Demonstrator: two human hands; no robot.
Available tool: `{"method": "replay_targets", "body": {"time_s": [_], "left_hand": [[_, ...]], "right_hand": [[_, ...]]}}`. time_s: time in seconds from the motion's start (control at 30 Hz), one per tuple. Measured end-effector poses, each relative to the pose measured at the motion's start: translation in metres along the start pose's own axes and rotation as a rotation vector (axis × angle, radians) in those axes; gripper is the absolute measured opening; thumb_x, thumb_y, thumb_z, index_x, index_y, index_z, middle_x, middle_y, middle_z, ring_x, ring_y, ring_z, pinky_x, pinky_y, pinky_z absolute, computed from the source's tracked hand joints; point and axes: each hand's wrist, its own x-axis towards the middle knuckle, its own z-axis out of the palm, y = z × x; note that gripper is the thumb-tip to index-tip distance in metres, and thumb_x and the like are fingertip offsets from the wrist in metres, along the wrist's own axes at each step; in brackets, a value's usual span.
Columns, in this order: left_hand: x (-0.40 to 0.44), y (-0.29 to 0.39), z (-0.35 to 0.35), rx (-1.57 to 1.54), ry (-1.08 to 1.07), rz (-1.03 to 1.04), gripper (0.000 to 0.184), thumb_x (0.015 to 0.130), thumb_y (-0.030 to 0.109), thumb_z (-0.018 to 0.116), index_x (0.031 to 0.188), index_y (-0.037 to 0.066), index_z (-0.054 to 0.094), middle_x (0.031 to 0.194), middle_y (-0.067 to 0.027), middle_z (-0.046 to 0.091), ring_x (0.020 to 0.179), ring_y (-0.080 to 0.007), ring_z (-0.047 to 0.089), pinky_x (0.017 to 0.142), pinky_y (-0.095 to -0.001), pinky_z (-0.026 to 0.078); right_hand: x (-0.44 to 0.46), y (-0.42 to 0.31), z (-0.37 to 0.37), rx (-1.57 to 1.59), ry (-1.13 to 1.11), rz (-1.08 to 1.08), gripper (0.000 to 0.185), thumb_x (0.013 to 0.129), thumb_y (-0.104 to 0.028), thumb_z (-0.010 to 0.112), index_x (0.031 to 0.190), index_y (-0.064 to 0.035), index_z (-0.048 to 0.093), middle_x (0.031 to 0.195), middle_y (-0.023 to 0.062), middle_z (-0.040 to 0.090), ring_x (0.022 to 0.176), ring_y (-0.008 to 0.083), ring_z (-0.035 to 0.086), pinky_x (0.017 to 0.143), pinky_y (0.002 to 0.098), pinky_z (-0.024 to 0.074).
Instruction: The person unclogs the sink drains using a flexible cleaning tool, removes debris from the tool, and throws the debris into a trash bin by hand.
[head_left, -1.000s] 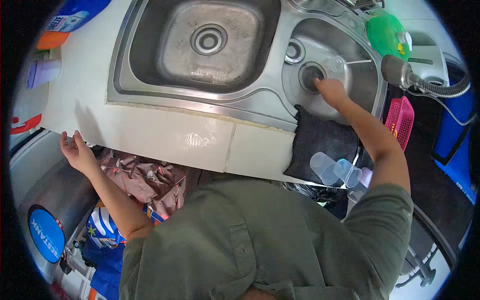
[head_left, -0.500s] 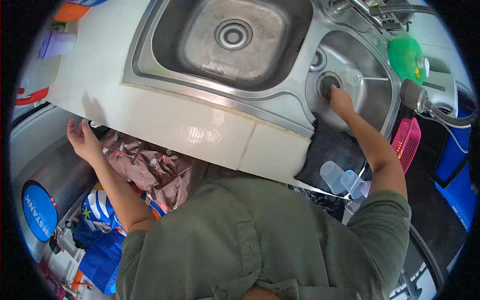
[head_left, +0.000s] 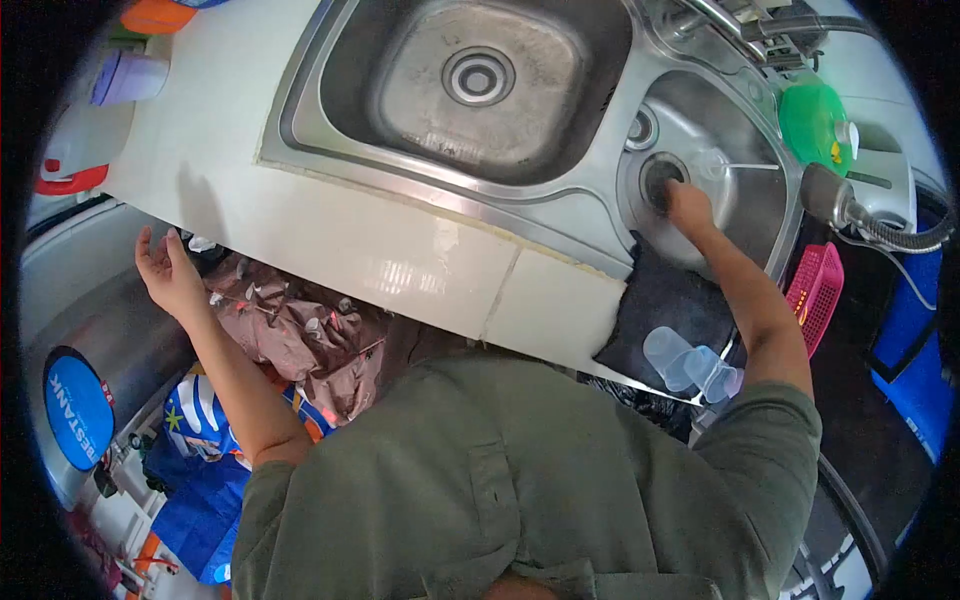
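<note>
My right hand (head_left: pixel 690 208) reaches into the small round sink basin (head_left: pixel 745 215), its fingers pressed together at the dark drain hole (head_left: pixel 660 180). What the fingertips hold, if anything, is hidden. Beside the drain sits a round metal drain strainer (head_left: pixel 641 130). Close to my fingers lies a pale round thing with a thin white handle (head_left: pixel 748 166). My left hand (head_left: pixel 170 275) hangs in the air off the counter's left front edge, fingers loosely curled and apart, with nothing in it.
The large sink basin (head_left: pixel 400 100) is left of the small one. A black cloth (head_left: pixel 655 310) drapes over the counter edge, with clear plastic cups (head_left: pixel 680 360) on it. At right are a green container (head_left: pixel 812 122), a spray hose head (head_left: pixel 826 192) and a pink basket (head_left: pixel 815 295).
The view has shifted slightly, so the sinks sit a little lower and further right. My right hand stays at the drain, and my left hand still hangs off the counter edge.
</note>
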Motion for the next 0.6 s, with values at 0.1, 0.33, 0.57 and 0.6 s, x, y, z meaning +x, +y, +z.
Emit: {"method": "replay_targets", "body": {"time_s": [0.1,0.33,0.57,0.6], "left_hand": [[0.0,-0.005,0.0,-0.088,0.004,0.014,0.037,0.079,0.008,0.059,0.113,0.002,0.045,0.091,-0.0107,0.056,0.08,-0.0128,0.054,0.069,-0.0218,0.042],[-0.001,-0.008,-0.007,0.018,0.001,0.012,0.038,0.079,0.01,0.06,0.112,0.001,0.046,0.092,-0.0108,0.055,0.079,-0.0128,0.053,0.069,-0.0223,0.042],[0.0,-0.011,0.001,0.04,-0.004,0.019,0.039,0.078,0.011,0.061,0.113,0.002,0.045,0.09,-0.0102,0.056,0.076,-0.0121,0.053,0.067,-0.0217,0.042],[0.001,-0.008,0.003,0.034,-0.004,0.02,0.039,0.078,0.011,0.061,0.113,0.002,0.045,0.09,-0.0102,0.056,0.076,-0.0121,0.053,0.067,-0.0217,0.042]], "right_hand": [[0.007,0.016,0.007,0.137,-0.052,0.088,0.018,0.076,-0.015,0.052,0.085,-0.0015,0.06,0.086,0.0193,0.06,0.08,0.0355,0.057,0.069,0.0439,0.0436],[0.002,0.022,0.016,0.088,-0.022,0.084,0.024,0.078,-0.023,0.052,0.083,-0.001,0.059,0.082,0.019,0.06,0.081,0.0362,0.056,0.07,0.0443,0.043],[0.002,0.022,0.018,0.148,0.097,0.062,0.021,0.078,-0.023,0.052,0.08,-0.0034,0.06,0.078,0.0191,0.059,0.077,0.0362,0.056,0.068,0.0446,0.0434],[0.004,0.024,0.011,0.277,0.109,0.042,0.022,0.078,-0.023,0.052,0.08,-0.0031,0.059,0.078,0.0194,0.059,0.077,0.0365,0.056,0.068,0.0442,0.0434]]}}
